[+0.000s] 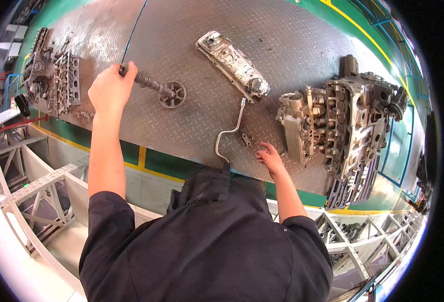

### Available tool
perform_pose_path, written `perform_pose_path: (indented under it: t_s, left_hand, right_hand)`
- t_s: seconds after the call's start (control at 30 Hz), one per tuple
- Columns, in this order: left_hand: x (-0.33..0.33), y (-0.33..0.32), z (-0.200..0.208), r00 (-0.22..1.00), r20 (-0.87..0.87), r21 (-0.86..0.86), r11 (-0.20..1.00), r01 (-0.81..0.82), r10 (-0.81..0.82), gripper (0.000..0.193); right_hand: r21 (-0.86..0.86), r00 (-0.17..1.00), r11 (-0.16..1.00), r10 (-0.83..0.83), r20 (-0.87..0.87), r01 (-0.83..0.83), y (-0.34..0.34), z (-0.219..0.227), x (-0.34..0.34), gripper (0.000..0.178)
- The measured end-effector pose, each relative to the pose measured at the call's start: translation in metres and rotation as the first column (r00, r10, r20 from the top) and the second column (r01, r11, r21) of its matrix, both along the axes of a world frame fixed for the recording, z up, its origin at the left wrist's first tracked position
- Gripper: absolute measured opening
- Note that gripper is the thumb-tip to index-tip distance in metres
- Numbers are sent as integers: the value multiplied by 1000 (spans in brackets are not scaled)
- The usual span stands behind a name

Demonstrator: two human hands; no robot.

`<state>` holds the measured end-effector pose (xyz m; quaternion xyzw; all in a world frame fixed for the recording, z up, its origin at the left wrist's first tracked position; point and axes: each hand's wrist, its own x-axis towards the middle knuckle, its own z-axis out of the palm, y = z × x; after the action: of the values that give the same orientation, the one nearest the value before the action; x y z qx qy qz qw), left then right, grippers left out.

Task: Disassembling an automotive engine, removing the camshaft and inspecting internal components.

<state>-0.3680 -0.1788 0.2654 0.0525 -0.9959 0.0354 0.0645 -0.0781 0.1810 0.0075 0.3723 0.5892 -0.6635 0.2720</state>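
My left hand (112, 86) grips the camshaft (151, 84) by one end at the metal worktable (192, 128), gear (173, 94) opposite; my right hand (271, 158), loosely open, is near a small metal piece (246, 140); shaft handling seems underway; the next move likely calls for steadying the gear.

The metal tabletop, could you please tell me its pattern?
The tabletop: diamond tread, clearest in the head view.

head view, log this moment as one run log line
left hand: grip on camshaft end opposite gear | right hand: near small metal part | valve cover: on table
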Motion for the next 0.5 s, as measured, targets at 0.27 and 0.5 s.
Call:
perform_pose_path:
  t_s: [0.27, 0.5]
  left_hand:
    - [10, -4, 18, 978, 157, -82, 985, 149, -135, 46]
    - [20, -1, 19, 987, 133, -107, 989, 102, -88, 47]
  right_hand:
    - [-82, 982, 979, -188, 6, 188, 20, 7, 32, 41]
    - [-68, 983, 981, -184, -3, 183, 33, 5, 36, 36]
